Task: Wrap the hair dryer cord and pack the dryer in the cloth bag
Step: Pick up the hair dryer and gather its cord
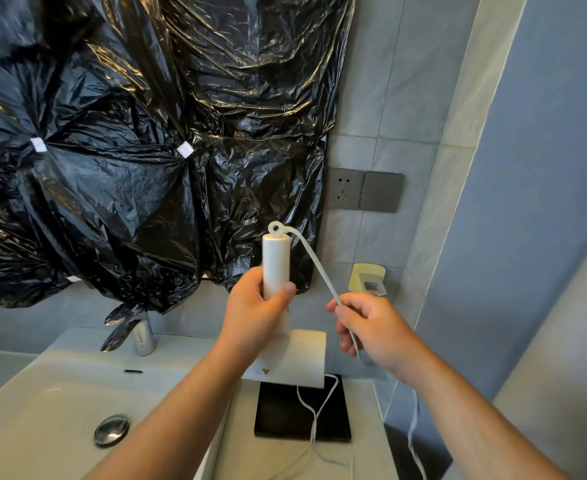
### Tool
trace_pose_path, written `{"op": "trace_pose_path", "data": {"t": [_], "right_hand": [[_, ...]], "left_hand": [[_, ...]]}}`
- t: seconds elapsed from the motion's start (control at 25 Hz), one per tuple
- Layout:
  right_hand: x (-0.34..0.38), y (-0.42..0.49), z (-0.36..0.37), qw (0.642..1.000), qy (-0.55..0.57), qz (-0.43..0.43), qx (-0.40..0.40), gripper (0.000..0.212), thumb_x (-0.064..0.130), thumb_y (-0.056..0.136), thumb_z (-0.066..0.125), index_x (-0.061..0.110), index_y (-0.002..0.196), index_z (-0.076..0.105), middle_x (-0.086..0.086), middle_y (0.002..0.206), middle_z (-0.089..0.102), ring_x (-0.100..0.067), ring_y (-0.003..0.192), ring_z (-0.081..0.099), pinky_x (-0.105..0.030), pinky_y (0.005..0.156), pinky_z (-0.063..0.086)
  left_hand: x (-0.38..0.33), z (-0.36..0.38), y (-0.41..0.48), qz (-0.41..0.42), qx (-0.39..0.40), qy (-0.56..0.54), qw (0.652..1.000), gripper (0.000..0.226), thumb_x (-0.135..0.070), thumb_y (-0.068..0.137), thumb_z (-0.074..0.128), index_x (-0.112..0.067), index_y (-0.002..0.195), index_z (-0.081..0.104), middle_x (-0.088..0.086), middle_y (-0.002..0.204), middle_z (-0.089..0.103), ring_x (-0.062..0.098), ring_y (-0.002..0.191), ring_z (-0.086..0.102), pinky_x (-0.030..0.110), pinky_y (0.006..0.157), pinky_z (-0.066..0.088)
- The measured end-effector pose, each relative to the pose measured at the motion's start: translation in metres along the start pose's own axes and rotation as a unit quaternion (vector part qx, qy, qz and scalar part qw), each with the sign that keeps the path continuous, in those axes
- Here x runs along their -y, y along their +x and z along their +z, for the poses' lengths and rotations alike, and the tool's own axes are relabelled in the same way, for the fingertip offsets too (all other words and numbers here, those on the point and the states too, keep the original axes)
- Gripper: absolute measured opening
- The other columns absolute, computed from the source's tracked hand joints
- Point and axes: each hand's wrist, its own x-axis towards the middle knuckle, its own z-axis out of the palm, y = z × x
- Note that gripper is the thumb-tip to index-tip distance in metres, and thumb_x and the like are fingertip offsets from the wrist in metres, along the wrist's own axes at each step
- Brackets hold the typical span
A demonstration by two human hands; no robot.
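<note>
Crinkled black plastic sheeting (139, 140) across the tiled wall, ten o'clock. Pale tabletop (278, 459) below; black square tray (285, 414) at six. Centre: white cylindrical hair dryer (276, 261) upright, left hand (254, 313) clamped round it. Right hand (371, 327) pinching thin white cord (319, 268), three o'clock.

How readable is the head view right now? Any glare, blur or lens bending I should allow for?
Head view: the black plastic sheeting throws streaky glare; wide-angle bending curves the wall edges at right; the left hand on the hair dryer and the right hand pinching the cord are sharp; the cord's lower loops by the black tray look slightly soft.
</note>
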Motion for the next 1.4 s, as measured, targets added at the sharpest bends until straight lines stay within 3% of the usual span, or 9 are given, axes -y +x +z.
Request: {"op": "trace_pose_path", "data": {"t": [0.12, 0.32, 0.56, 0.64, 0.68, 0.76, 0.88, 1.08, 1.4], "right_hand": [[-0.005, -0.005, 0.01, 0.997, -0.074, 0.019, -0.009, 0.013, 0.034, 0.092, 0.056, 0.029, 0.101, 0.064, 0.004, 0.088, 0.063, -0.008, 0.066, 0.054, -0.026, 0.063, 0.046], [-0.008, -0.005, 0.018, 0.97, -0.241, 0.004, -0.009, 0.078, 0.059, 0.067, 0.067, 0.042, 0.136, 0.036, 0.015, 0.125, 0.046, -0.009, 0.113, 0.049, -0.031, 0.096, 0.043], [-0.011, -0.002, 0.01, 0.98, -0.193, 0.016, 0.04, 0.06, 0.063, 0.057, 0.069, 0.045, 0.109, 0.045, 0.01, 0.099, 0.065, -0.015, 0.093, 0.064, -0.044, 0.082, 0.056], [-0.009, 0.0, 0.005, 0.974, -0.22, 0.01, 0.047, 0.062, 0.065, 0.056, 0.069, 0.044, 0.109, 0.046, 0.011, 0.099, 0.065, -0.014, 0.092, 0.064, -0.042, 0.08, 0.057], [-0.006, 0.001, 0.002, 0.967, -0.251, 0.006, 0.052, 0.063, 0.066, 0.056, 0.068, 0.044, 0.111, 0.046, 0.012, 0.1, 0.064, -0.013, 0.092, 0.063, -0.04, 0.081, 0.056], [0.001, 0.005, 0.001, 0.947, -0.316, -0.005, 0.054, 0.065, 0.069, 0.054, 0.066, 0.045, 0.111, 0.046, 0.014, 0.1, 0.063, -0.013, 0.093, 0.061, -0.037, 0.081, 0.054], [0.016, 0.012, 0.004, 0.935, -0.35, -0.033, 0.052, 0.06, 0.07, 0.053, 0.065, 0.045, 0.105, 0.048, 0.014, 0.093, 0.064, -0.011, 0.088, 0.061, -0.037, 0.078, 0.053], [0.046, 0.014, 0.005, 0.925, -0.371, -0.056, 0.055, 0.058, 0.07, 0.057, 0.059, 0.04, 0.106, 0.055, 0.013, 0.093, 0.064, -0.009, 0.087, 0.06, -0.038, 0.078, 0.054], [0.059, 0.019, 0.009, 0.926, -0.366, -0.073, 0.054, 0.045, 0.068, 0.056, 0.063, 0.046, 0.095, 0.056, 0.016, 0.088, 0.065, -0.006, 0.086, 0.062, -0.034, 0.076, 0.053]], "left_hand": [[-0.005, 0.001, 0.002, -0.01, -0.046, -0.029, 0.998, 0.015, -0.022, 0.086, 0.069, -0.011, 0.092, 0.06, 0.015, 0.087, 0.067, 0.023, 0.074, 0.06, 0.034, 0.064, 0.047], [-0.007, 0.009, -0.007, -0.048, -0.074, -0.13, 0.988, 0.028, -0.032, 0.079, 0.068, -0.007, 0.091, 0.061, 0.023, 0.09, 0.066, 0.022, 0.073, 0.06, 0.04, 0.068, 0.05], [-0.016, -0.01, -0.008, -0.184, 0.03, -0.214, 0.959, 0.019, -0.015, 0.094, 0.061, -0.006, 0.11, 0.057, 0.01, 0.096, 0.063, 0.024, 0.091, 0.062, 0.037, 0.078, 0.053], [-0.019, -0.026, -0.007, -0.119, -0.027, -0.028, 0.992, 0.045, -0.017, 0.09, 0.065, -0.007, 0.131, 0.049, 0.009, 0.119, 0.059, 0.024, 0.109, 0.058, 0.033, 0.09, 0.049], [-0.02, -0.036, -0.009, 0.007, -0.086, 0.115, 0.99, 0.06, -0.019, 0.087, 0.067, -0.008, 0.141, 0.042, 0.008, 0.134, 0.053, 0.024, 0.123, 0.051, 0.033, 0.102, 0.043], [-0.018, -0.053, -0.003, 0.355, -0.045, 0.328, 0.874, 0.071, -0.028, 0.083, 0.066, -0.007, 0.146, 0.04, 0.009, 0.148, 0.046, 0.025, 0.14, 0.039, 0.041, 0.117, 0.03], [-0.01, -0.063, 0.019, 0.478, 0.135, 0.56, 0.663, 0.094, -0.063, 0.07, 0.068, -0.012, 0.145, 0.044, 0.006, 0.144, 0.053, 0.026, 0.135, 0.048, 0.052, 0.115, 0.032], [0.001, -0.064, 0.039, 0.485, 0.163, 0.603, 0.612, 0.073, -0.073, 0.071, 0.058, -0.013, 0.112, 0.057, -0.001, 0.087, 0.061, 0.019, 0.071, 0.055, 0.034, 0.066, 0.049], [0.01, -0.081, 0.052, 0.567, 0.171, 0.555, 0.584, 0.05, -0.064, 0.081, 0.041, -0.017, 0.085, 0.056, -0.003, 0.064, 0.057, 0.02, 0.049, 0.053, 0.029, 0.044, 0.039]]}}
